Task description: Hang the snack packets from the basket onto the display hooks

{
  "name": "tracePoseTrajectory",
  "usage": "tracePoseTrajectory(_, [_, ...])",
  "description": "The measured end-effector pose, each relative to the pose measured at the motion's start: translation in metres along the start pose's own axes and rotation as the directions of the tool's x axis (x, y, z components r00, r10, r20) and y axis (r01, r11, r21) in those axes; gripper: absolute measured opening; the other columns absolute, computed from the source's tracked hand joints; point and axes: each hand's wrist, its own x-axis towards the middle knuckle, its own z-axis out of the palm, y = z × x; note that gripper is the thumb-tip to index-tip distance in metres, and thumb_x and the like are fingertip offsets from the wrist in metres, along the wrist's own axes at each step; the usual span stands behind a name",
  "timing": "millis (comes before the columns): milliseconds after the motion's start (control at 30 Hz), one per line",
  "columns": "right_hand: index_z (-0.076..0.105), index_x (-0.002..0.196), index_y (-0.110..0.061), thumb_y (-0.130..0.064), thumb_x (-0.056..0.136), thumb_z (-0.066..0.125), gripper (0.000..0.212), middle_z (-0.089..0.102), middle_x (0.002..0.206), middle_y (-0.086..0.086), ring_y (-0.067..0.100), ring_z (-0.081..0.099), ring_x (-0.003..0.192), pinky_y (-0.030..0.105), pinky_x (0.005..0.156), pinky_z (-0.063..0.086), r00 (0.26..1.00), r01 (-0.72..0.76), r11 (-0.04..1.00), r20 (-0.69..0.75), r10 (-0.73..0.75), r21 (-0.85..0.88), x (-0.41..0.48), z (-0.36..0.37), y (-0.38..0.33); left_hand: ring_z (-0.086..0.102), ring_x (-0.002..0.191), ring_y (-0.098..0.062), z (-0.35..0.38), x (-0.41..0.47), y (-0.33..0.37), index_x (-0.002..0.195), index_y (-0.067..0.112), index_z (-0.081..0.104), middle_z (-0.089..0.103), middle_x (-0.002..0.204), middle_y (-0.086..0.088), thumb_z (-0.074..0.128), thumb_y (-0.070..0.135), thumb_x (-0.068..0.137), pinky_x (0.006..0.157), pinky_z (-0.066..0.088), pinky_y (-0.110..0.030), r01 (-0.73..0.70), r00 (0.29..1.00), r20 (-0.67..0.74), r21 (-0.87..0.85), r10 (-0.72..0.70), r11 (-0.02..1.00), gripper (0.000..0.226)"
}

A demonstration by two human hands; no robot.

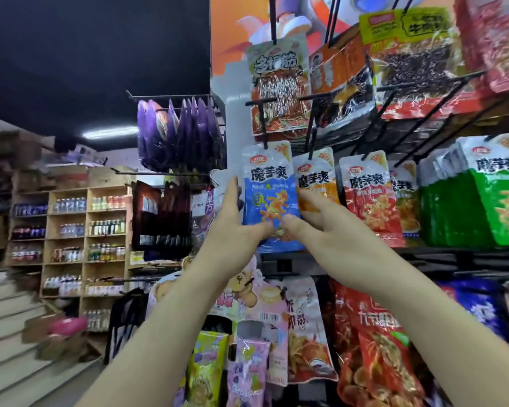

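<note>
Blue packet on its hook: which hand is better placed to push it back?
Probably left. The left hand holds the blue packet at its open side, fingers running up the edge; the right hand is squeezed against the orange packet.

A shop: snack packets (365,198) on hooks (265,118), shelved drinks (106,227).

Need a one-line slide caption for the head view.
Left hand and right hand pinch the blue snack packet at its display hook, beside an orange packet.

dark ceiling (94,39), strip light (110,132), wooden shelving (86,230) with bottles left.
</note>
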Motion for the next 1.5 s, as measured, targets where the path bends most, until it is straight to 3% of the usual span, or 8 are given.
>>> tracePoseTrajectory(300, [0.060,0.117,-0.033,-0.023,0.091,0.060,0.028,0.066,0.086,-0.015,-0.004,0.061,0.084,0.010,0.070,0.046,0.921,0.056,0.950,-0.350,-0.168,-0.309,-0.060,-0.021,-0.045,0.047,0.121,0.000,-0.004,-0.062,0.025,0.126,0.031,0.051,0.053,0.125,0.015,0.056,0.019,0.083,0.100,0.045,-0.034,-0.359,0.910,-0.103,0.294,0.402,0.886,0.045])
tracePoseTrajectory(467, [0.064,0.102,-0.038,-0.029,0.091,0.062,0.014,0.069,0.083,-0.007,0.010,0.067,0.077,0.034,0.068,0.055,0.927,0.005,0.920,-0.344,-0.151,-0.392,-0.116,-0.054,-0.059,0.059,0.101,-0.002,0.032,-0.103,0.043,0.101,0.029,0.065,0.063,0.106,0.012,0.055,0.006,0.084,0.076,0.046,-0.010,-0.504,0.860,0.011,0.181,0.510,0.845,0.031])
tracePoseTrajectory(733, [0.070,0.089,-0.029,-0.035,0.090,0.061,0.011,0.072,0.071,0.001,0.027,0.067,0.063,0.054,0.065,0.055,0.925,-0.321,0.797,-0.351,0.147,-0.512,-0.253,-0.144,-0.052,0.063,0.069,-0.002,0.169,-0.170,0.052,0.090,0.027,0.072,0.070,0.078,0.015,0.061,0.014,0.084,0.062,0.047,-0.014,-0.485,0.801,0.374,-0.052,0.467,0.873,0.019])
tracePoseTrajectory(867, [0.072,0.084,-0.027,-0.040,0.086,0.059,0.019,0.069,0.069,-0.003,0.017,0.064,0.061,0.041,0.065,0.054,0.834,-0.552,0.599,-0.388,0.393,-0.580,-0.356,-0.209,-0.048,0.059,0.064,0.001,0.265,-0.221,0.051,0.092,0.027,0.073,0.067,0.072,0.018,0.060,0.016,0.085,0.059,0.043,-0.012,-0.377,0.715,0.573,-0.166,0.401,0.911,0.018])
tracePoseTrajectory(1133, [0.073,0.090,-0.023,-0.022,0.092,0.061,0.012,0.064,0.066,-0.016,-0.004,0.057,0.063,0.009,0.060,0.039,0.460,-0.784,0.052,-0.523,0.718,-0.618,-0.600,-0.355,-0.051,0.057,0.058,-0.008,0.493,-0.380,0.069,0.105,0.041,0.061,0.066,0.068,0.014,0.053,0.036,0.082,0.060,0.045,-0.026,-0.113,0.576,0.765,-0.274,0.288,0.955,0.024])
tracePoseTrajectory(1233, [0.072,0.088,-0.027,-0.023,0.091,0.062,0.010,0.068,0.072,-0.015,0.001,0.060,0.068,0.024,0.071,0.048,0.253,-0.867,-0.110,-0.620,0.743,-0.486,-0.688,-0.392,-0.050,0.055,0.073,0.013,0.567,-0.450,0.068,0.093,0.027,0.072,0.066,0.077,0.024,0.054,0.022,0.081,0.066,0.038,-0.003,-0.013,0.494,0.839,-0.257,0.229,0.966,0.023])
tracePoseTrajectory(1367, [0.071,0.098,-0.018,-0.014,0.091,0.063,0.011,0.068,0.084,-0.010,0.005,0.060,0.072,0.019,0.070,0.047,0.012,-0.955,-0.203,-0.713,0.701,-0.216,-0.790,-0.426,-0.038,0.053,0.079,0.006,0.641,-0.517,0.057,0.090,0.024,0.074,0.067,0.085,0.015,0.057,0.014,0.078,0.070,0.037,-0.004,0.056,0.392,0.910,-0.170,0.134,0.984,0.024])
tracePoseTrajectory(1500, [0.063,0.113,-0.021,-0.012,0.094,0.059,0.022,0.066,0.101,0.006,0.026,0.067,0.087,0.031,0.068,0.054,-0.304,-0.948,-0.122,-0.719,0.626,0.294,-0.860,-0.451,-0.014,0.058,0.086,0.005,0.706,-0.556,0.036,0.091,0.027,0.074,0.070,0.091,0.019,0.062,0.011,0.088,0.072,0.044,-0.011,0.163,0.267,0.964,-0.038,-0.007,0.986,0.021])
